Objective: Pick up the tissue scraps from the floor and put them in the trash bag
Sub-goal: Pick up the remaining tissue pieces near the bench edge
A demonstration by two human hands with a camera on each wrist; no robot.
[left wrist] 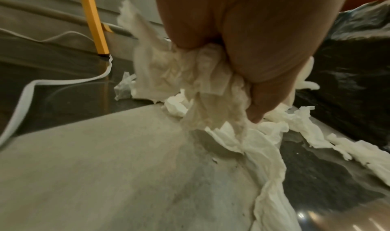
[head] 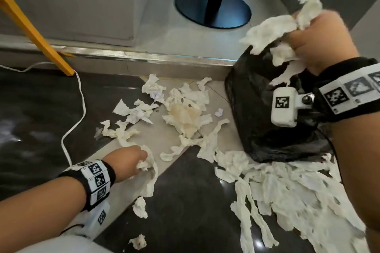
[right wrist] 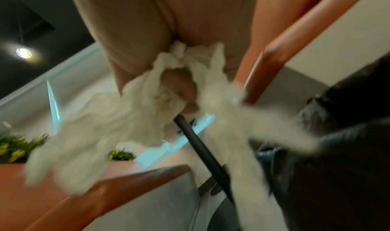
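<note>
Left hand (head: 131, 160) low at floor, fingers clenched round long crumpled white tissue strip (head: 151, 172). Right hand (head: 320, 47) fisted on white tissue wad (head: 273, 31) above crinkled black plastic trash bag (head: 265, 121) (not yet released). Torn white tissue scraps (head: 185, 115) litter floor; judging most work remains for 2 hands.

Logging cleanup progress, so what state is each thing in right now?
Left hand: grips a tissue strip at the floor.
Right hand: holds a tissue bunch above the bag.
Trash bag: on the floor.
Tissue scraps: many still scattered.
</note>
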